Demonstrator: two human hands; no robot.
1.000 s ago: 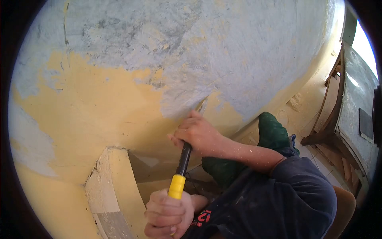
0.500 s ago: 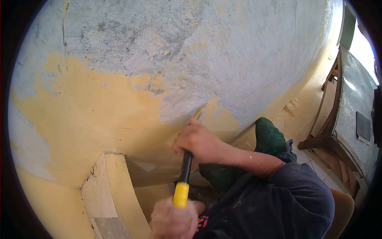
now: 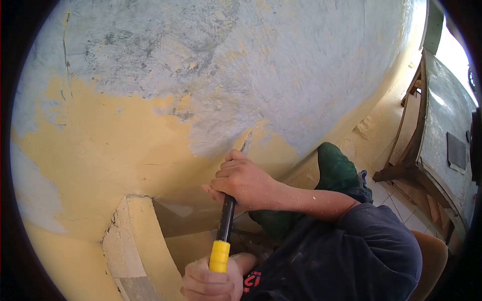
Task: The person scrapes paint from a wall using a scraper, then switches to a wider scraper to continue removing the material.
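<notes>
A long-handled scraper (image 3: 227, 220) with a black shaft slants up to the wall (image 3: 150, 120). Its narrow metal blade (image 3: 246, 142) meets the surface where yellow paint borders a scraped grey-white patch. My right hand (image 3: 241, 181) is wrapped round the upper shaft just behind the blade, its forearm speckled with pale flecks. Lower down, my left hand (image 3: 211, 282) is closed round the handle's end by the yellow section (image 3: 219, 257). The exact blade edge is too small to make out.
A ledge (image 3: 145, 236) with a chipped edge juts from the wall at lower left. My green-trousered knee (image 3: 335, 165) is close to the wall. To the right stands a worn table (image 3: 447, 120) bearing a dark flat block (image 3: 456, 150). A brown seat (image 3: 433, 256) shows behind me.
Both hands and the scraper sit slightly lower and further left in view. The view itself has shifted a little, and the hands are less blurred. Both hands keep their hold.
</notes>
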